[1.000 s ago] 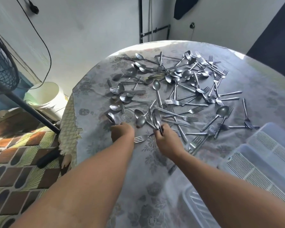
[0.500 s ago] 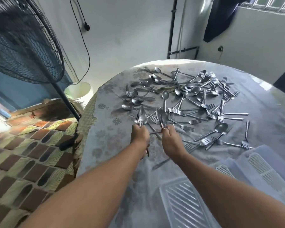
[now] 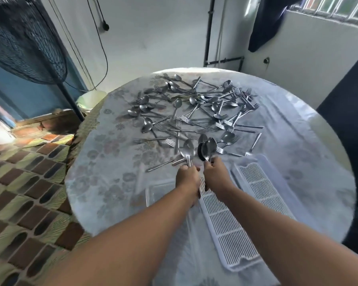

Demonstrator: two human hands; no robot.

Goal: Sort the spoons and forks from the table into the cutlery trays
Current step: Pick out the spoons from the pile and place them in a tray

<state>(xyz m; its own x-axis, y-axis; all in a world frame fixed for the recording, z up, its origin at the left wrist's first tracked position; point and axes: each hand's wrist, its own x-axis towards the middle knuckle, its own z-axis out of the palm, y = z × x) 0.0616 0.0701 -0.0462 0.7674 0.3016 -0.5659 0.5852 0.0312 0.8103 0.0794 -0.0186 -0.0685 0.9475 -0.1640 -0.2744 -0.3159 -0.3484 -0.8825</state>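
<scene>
Left hand: our left hand (image 3: 187, 178) is closed around the handles of a small bunch of spoons (image 3: 188, 152), bowls pointing up and away from us.
Right hand: our right hand (image 3: 215, 174) has its grip wrapped around a second bunch of spoons (image 3: 207, 148), also held upright, just beside the left bunch.
Where the hands are: both sit close together above the near middle of the counter (image 3: 103, 182), at the near edge of the cutlery heap.
Loose cutlery: a tangled heap of spoons and forks (image 3: 196, 112) covers the far half of the counter, reaching toward its far edge.
Trays: a white slotted tray (image 3: 225, 230) lies near the counter's near edge, partly under our right forearm; a second tray (image 3: 260, 182) lies beside it toward the right edge; a clear tray (image 3: 159, 190) sits just left of our left wrist.
Counter: round, covered with a pale flowered cloth.
Surroundings: a standing fan (image 3: 23, 38) is on the far left, over a patterned floor (image 3: 25, 182).
</scene>
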